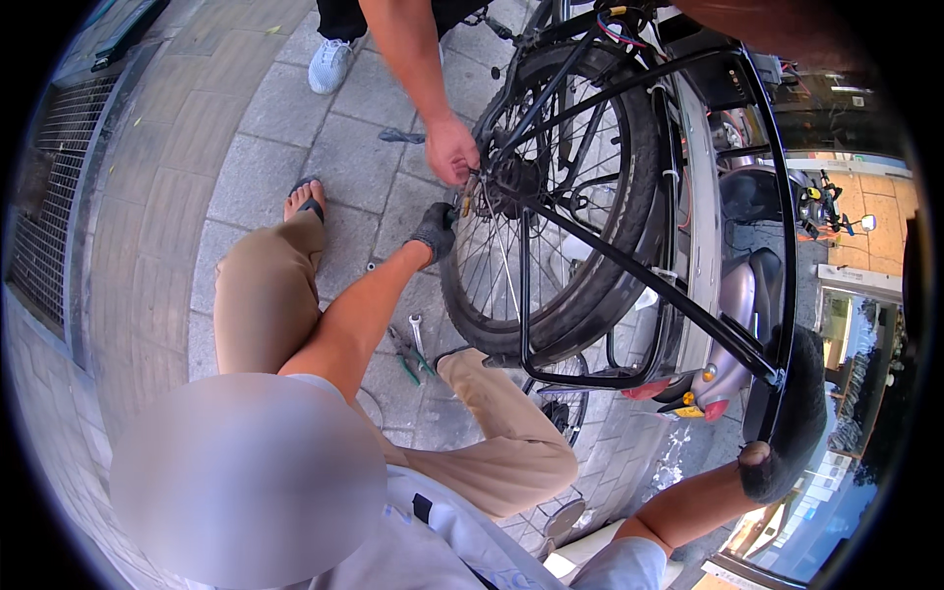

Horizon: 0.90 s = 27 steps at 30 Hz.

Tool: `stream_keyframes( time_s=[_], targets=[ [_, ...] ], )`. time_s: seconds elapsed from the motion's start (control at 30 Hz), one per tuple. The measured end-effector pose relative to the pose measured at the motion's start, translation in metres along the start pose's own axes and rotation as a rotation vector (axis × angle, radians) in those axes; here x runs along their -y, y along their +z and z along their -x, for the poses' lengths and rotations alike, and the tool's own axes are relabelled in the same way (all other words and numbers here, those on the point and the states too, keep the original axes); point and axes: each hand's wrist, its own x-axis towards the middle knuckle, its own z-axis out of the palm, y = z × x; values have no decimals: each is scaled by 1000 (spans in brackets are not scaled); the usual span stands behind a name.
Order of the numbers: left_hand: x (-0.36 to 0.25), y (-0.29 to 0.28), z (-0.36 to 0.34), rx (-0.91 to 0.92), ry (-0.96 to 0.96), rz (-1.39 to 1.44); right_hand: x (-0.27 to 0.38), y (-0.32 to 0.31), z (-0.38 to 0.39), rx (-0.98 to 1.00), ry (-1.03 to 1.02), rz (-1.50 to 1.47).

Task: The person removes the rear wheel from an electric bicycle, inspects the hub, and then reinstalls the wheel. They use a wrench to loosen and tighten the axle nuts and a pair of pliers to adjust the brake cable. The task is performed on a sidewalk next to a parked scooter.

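A spoked wheel (472, 305) with a black tyre and a dark hub (516, 182) sits in the black frame of a bike. My left hand (433, 233), in a dark grey glove, is closed at the wheel's left side near the hub; what it grips is mostly hidden. Just above, a co-worker's bare hand (452, 150) reaches down to the axle area with its fingers pinched. My right hand (792, 433), also in a dark glove with a bare thumb tip, is wrapped around a black tube (784, 295) of the rear rack.
On the grey paving lie pliers with green handles (409, 358), a wrench (416, 330) and a small nut (372, 265). The co-worker's white shoe (331, 66) is at the top. A silvery scooter (737, 305) stands beyond the rack. Far left is a floor grating (69, 177).
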Motion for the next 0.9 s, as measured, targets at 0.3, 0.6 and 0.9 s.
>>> stream_keyframes(
  time_s=[0.3,0.6,0.9],
  targets=[
    [-15,-4,-10,-15,145,-120,-11,-4,0,1,-19,31],
    [-11,-17,-38,20,172,-175,-19,-9,1,28,-21,100],
    [-23,-45,-81,72,241,-256,-34,-21,1,65,-30,207]
  ],
)
